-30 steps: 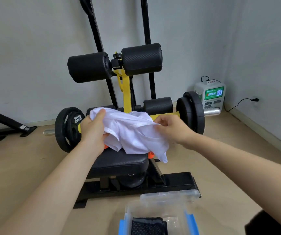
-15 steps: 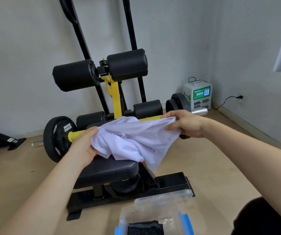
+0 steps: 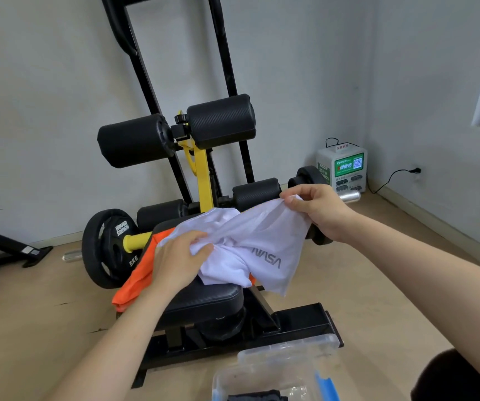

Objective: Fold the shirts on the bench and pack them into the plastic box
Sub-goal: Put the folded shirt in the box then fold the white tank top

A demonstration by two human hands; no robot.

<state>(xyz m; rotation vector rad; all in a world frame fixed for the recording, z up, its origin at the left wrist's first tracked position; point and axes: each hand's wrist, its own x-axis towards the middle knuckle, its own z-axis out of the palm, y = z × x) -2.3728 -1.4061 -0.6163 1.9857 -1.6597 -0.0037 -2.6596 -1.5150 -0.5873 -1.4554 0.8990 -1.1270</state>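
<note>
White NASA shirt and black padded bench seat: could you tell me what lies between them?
An orange fabric shirt, draped over the seat beneath the white shirt, in the head view.

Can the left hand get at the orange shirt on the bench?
Probably yes: the orange shirt lies beside the left hand, its left part uncovered. But that hand holds the white shirt and must release it first.

left hand (image 3: 179, 257), right hand (image 3: 317, 211): pinch grips

White shirt (image 3: 265, 244) (grey mirrored NASA lettering), orange shirt (image 3: 137, 280), black bench (image 3: 204, 299) with yellow post (image 3: 202, 175).
</note>
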